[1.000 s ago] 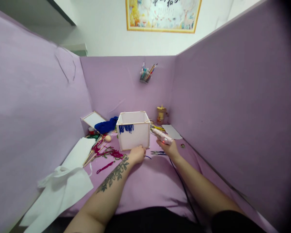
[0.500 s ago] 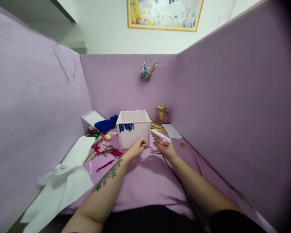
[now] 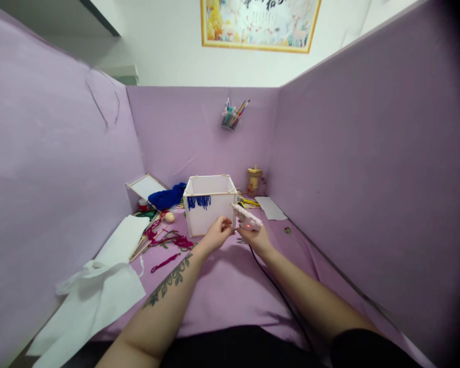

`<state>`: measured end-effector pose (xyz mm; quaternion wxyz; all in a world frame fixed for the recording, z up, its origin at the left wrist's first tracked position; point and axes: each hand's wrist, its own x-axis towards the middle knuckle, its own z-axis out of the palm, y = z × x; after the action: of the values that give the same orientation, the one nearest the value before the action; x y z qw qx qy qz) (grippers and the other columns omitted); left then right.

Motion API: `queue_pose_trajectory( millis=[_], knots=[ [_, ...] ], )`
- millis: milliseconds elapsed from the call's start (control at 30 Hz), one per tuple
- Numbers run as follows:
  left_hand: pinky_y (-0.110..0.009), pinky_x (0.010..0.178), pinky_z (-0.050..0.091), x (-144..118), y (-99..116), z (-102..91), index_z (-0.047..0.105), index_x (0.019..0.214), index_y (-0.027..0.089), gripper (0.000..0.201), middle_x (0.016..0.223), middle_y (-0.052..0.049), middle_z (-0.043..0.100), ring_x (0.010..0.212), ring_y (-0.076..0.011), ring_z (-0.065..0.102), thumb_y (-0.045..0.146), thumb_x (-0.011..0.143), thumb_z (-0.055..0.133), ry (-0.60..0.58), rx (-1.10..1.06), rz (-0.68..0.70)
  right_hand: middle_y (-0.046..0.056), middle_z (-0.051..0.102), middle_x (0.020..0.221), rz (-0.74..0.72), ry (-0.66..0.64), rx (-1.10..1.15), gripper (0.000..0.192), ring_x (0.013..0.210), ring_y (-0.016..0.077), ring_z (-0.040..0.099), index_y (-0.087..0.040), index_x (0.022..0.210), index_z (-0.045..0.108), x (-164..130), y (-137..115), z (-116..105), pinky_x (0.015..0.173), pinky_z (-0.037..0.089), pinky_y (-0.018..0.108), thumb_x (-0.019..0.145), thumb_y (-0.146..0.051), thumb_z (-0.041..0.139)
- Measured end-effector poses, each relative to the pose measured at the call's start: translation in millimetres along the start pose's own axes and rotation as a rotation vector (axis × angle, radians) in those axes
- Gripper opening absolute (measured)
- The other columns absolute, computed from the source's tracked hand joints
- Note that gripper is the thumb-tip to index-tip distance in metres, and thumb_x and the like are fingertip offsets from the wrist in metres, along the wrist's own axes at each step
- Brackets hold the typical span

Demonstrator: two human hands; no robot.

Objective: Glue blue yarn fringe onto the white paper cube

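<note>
Both of your hands have lifted off the table and drawn together since a second ago. Your left hand (image 3: 217, 233) pinches what looks like a short blue thread, too small to be sure, at 5 o'clock of the white box (image 3: 210, 204). Your right hand (image 3: 255, 237) grips the glue gun (image 3: 246, 217), nozzle near your left fingertips: hot glue could burn them or smear the box wall.

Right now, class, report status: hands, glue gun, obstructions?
Right hand grips glue gun. Left hand pinches something small beside box. Nothing between.
</note>
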<state>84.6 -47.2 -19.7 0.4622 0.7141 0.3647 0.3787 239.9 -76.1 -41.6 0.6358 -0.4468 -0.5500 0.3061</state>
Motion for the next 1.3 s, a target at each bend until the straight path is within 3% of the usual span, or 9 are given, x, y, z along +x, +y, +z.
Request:
queue_pose_trajectory(
  millis=[167, 367, 500, 633, 867, 1133, 1300],
  knots=[
    [-0.025, 0.067, 0.046, -0.3, -1.1, -4.7, 0.061, 0.098, 0.012, 0.022, 0.084, -0.005, 0.068, 0.072, -0.0147, 0.06, 0.025, 0.08, 0.06, -0.012, 0.263, 0.03, 0.007, 0.072, 0.093, -0.039, 0.011, -0.03, 0.052, 0.072, 0.0199, 0.064, -0.018, 0.118, 0.067, 0.6, -3.4, -0.9, 0.062, 0.051, 0.029, 0.067, -0.03, 0.067],
    [-0.03, 0.078, 0.047, -5.9, 4.0, -6.4, 0.072, 0.093, 0.017, 0.024, 0.091, -0.007, 0.073, 0.083, -0.0199, 0.065, 0.025, 0.085, 0.051, -0.025, 0.611, 0.103, 0.007, 0.071, 0.107, -0.13, -0.029, -0.038, 0.057, 0.095, 0.0257, 0.066, -0.022, 0.123, 0.065, 1.2, -9.2, 0.1, 0.076, 0.054, 0.033, 0.067, -0.024, 0.062],
    [-0.03, 0.081, 0.047, -6.5, 6.7, -6.9, 0.072, 0.092, 0.017, 0.025, 0.094, -0.008, 0.073, 0.09, -0.0215, 0.065, 0.02, 0.086, 0.047, 0.019, 0.717, 0.129, 0.006, 0.07, 0.11, -0.12, -0.058, -0.067, 0.06, 0.087, 0.0229, 0.066, -0.022, 0.124, 0.064, 3.4, -7.4, -1.9, 0.075, 0.054, 0.033, 0.065, -0.021, 0.061],
    [-0.03, 0.082, 0.047, -6.5, 6.7, -7.2, 0.072, 0.091, 0.017, 0.026, 0.094, -0.009, 0.073, 0.091, -0.022, 0.065, 0.02, 0.086, 0.047, 0.04, 0.755, 0.141, 0.007, 0.07, 0.105, -0.094, -0.018, -0.07, 0.054, 0.079, 0.0207, 0.065, -0.019, 0.12, 0.064, 2.9, -1.3, -4.3, 0.07, 0.053, 0.032, 0.066, -0.024, 0.062],
    [-0.029, 0.077, 0.047, -9.2, 10.7, -4.3, 0.072, 0.089, 0.017, 0.026, 0.089, -0.01, 0.073, 0.083, -0.021, 0.066, 0.023, 0.086, 0.047, -0.006, 0.76, 0.127, 0.005, 0.066, 0.093, -0.214, 0.006, -0.18, 0.029, 0.083, 0.0213, 0.062, -0.022, 0.095, 0.068, -0.8, 5.3, -0.7, 0.078, 0.052, 0.035, 0.066, -0.025, 0.065],
    [-0.028, 0.074, 0.047, -9.0, 9.0, 0.3, 0.072, 0.084, 0.014, 0.025, 0.082, -0.008, 0.072, 0.075, -0.0188, 0.064, 0.022, 0.085, 0.048, 0.013, 0.607, 0.136, 0.006, 0.066, 0.098, -0.191, -0.012, -0.176, 0.036, 0.089, 0.0233, 0.062, -0.02, 0.103, 0.066, 0.6, 17.2, 3.2, 0.081, 0.052, 0.037, 0.068, -0.024, 0.064],
    [-0.028, 0.07, 0.045, -6.3, 3.8, 1.7, 0.071, 0.082, 0.013, 0.024, 0.077, -0.006, 0.071, 0.071, -0.0175, 0.062, 0.022, 0.084, 0.049, 0.021, 0.527, 0.12, 0.004, 0.066, 0.088, -0.209, 0.005, -0.222, 0.029, 0.08, 0.0216, 0.061, -0.02, 0.095, 0.067, 0.4, 14.2, 1.4, 0.073, 0.052, 0.035, 0.066, -0.023, 0.064]
  ],
)
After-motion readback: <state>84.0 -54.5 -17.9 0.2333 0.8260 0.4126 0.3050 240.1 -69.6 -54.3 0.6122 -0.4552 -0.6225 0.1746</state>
